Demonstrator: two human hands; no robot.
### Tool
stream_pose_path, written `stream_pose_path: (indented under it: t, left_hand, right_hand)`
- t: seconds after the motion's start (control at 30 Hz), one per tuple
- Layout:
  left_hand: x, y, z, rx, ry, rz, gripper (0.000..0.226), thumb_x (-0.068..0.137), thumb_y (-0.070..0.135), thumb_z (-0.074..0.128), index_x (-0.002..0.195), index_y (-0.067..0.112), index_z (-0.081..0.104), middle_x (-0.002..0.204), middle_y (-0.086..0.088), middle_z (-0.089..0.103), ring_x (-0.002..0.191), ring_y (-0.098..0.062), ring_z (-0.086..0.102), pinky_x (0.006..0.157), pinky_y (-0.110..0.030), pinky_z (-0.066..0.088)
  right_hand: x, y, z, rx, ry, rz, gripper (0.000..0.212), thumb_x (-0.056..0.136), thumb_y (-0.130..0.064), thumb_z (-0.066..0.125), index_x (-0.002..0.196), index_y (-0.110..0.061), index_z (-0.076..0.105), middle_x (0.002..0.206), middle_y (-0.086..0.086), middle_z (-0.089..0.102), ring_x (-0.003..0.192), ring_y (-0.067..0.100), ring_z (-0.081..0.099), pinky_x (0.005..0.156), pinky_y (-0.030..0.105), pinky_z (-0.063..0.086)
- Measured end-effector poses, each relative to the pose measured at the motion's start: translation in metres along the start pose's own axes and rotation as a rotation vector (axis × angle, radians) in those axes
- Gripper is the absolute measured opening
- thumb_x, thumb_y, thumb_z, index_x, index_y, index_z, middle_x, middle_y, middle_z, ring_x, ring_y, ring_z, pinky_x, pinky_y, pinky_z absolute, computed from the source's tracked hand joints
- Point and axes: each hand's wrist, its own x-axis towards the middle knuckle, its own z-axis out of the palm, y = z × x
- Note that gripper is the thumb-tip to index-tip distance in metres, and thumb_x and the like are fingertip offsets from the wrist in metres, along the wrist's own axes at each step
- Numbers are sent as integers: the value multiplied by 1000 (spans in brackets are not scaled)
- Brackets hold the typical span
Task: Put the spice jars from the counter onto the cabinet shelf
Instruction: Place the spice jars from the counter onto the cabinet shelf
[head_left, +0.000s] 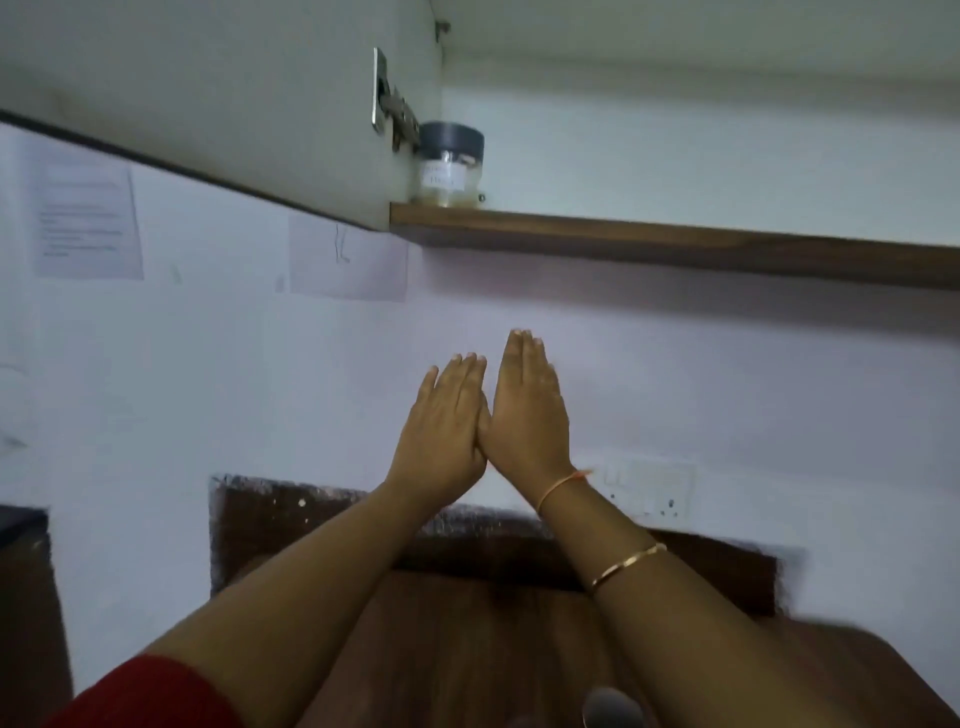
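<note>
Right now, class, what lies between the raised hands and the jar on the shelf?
In the head view, only bare wall and the wooden front edge of the shelf lie between the left hand, the right hand and the jar.

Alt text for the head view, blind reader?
Empty left hand and right hand are raised flat, side by side, before a white wall. Above, one clear spice jar with a dark grey lid stands at the left end of the brown wooden cabinet shelf.

A single wide-angle view from the person's head, facing the wall (727, 364) at close range and tilted upward, so the cabinet shelf (675, 247) is seen from slightly below, crossing the upper half, and both forearms (322, 571) enter from the bottom edge
</note>
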Motion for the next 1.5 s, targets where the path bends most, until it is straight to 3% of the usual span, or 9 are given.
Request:
stream_pose_path:
  t: [0.23, 0.53, 0.67, 0.87, 0.97, 1.2, 1.33, 1.4, 1.5]
  left_hand:
    - [-131, 8, 42, -18, -331, 57, 53, 85, 21, 37, 127, -6, 55, 130, -18, 58, 124, -32, 53, 108, -44, 25]
    - [-245, 39, 54, -38, -720, -52, 60, 83, 32, 28, 123, 2, 61, 122, -8, 65, 115, -22, 61, 104, -36, 43]
    - [-261, 46, 51, -52, -948, -110, 92, 71, 45, -10, 150, 5, 12, 157, -9, 21, 146, -21, 14, 120, -35, 3]
    - [-267, 44, 48, -7, -1029, -177, 77, 79, 33, 0, 151, 9, 12, 157, -7, 20, 147, -19, 10, 118, -31, -3]
    - [-263, 47, 48, -151, -1005, -397, 56, 95, 18, 34, 149, 11, 21, 153, -5, 27, 144, -21, 19, 118, -31, 10]
    - [-244, 49, 58, -549, -658, -1093, 40, 95, 9, 44, 135, 7, 46, 131, -7, 53, 119, -20, 51, 92, -23, 38]
    - [-217, 49, 64, -871, -513, -1555, 29, 97, 19, 38, 88, 4, 61, 81, -7, 58, 67, -21, 53, 63, -33, 47]
    - [-202, 51, 62, -1167, -507, -1754, 34, 98, 35, 35, 89, 12, 58, 89, -12, 61, 78, -27, 58, 74, -35, 50]
    - [-181, 51, 61, -1615, -606, -1777, 57, 90, 56, 30, 111, 12, 60, 109, -19, 61, 106, -40, 54, 102, -55, 35]
  right_hand:
    - [-121, 20, 73, 111, -314, 153, 65, 98, -28, 36, 152, -6, 6, 160, 12, 11, 149, 24, 7, 122, 36, 7]
    - [-232, 71, 129, -31, -839, 401, 80, 91, -52, 47, 152, -15, 11, 159, 17, 8, 148, 34, 6, 119, 46, 12]
    - [-260, 89, 136, -84, -991, 448, 91, 85, -62, 51, 152, -16, 11, 158, 19, 8, 146, 39, 8, 117, 47, 15]
    - [-272, 99, 140, 83, -965, 523, 93, 79, -49, 68, 150, -18, 17, 149, 14, 25, 136, 35, 33, 107, 41, 38]
    - [-270, 99, 140, 89, -886, 541, 85, 76, -49, 71, 143, -18, 30, 143, 9, 36, 131, 28, 42, 105, 36, 40]
    - [-238, 101, 110, 463, -711, 596, 73, 78, -37, 73, 140, -20, 39, 138, 5, 40, 126, 23, 45, 101, 33, 42]
    - [-194, 94, 75, 690, -610, 520, 63, 80, -25, 73, 137, -21, 47, 138, 0, 43, 126, 15, 43, 102, 27, 39]
    - [-172, 91, 57, 795, -581, 466, 59, 80, -20, 72, 135, -21, 51, 136, -1, 45, 127, 13, 44, 103, 25, 39]
    - [-142, 84, 28, 911, -536, 353, 52, 82, -7, 70, 131, -15, 55, 134, 3, 46, 121, 8, 48, 97, 10, 41]
